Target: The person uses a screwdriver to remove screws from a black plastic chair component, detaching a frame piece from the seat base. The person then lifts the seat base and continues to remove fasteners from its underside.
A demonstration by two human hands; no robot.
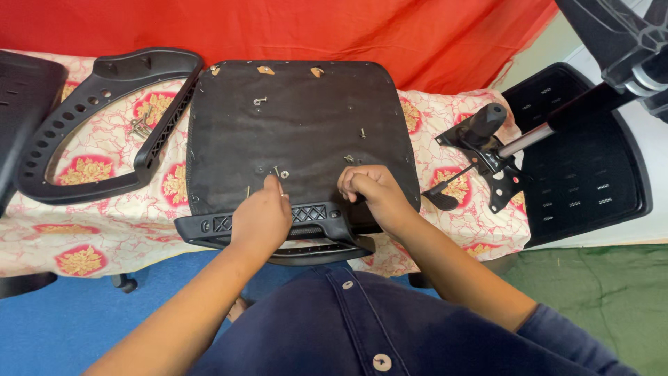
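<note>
We are working with both hands on the underside of a black chair seat [299, 132] lying flat on a flower-patterned cloth [90, 230].

We are pinching a small screw [277, 172] between the fingertips of our left hand [261, 217], right at the near edge of the seat, just above a black plastic armrest bracket [306, 226]. Our right hand [371, 190] is curling into a narrow fist on the seat's near right corner; whether it is holding anything we cannot tell. More screws [260, 102] are sitting loose on the seat. A curved black frame [83, 139] is lying to the left, and a metal tilt mechanism [487, 157] to the right.
</note>
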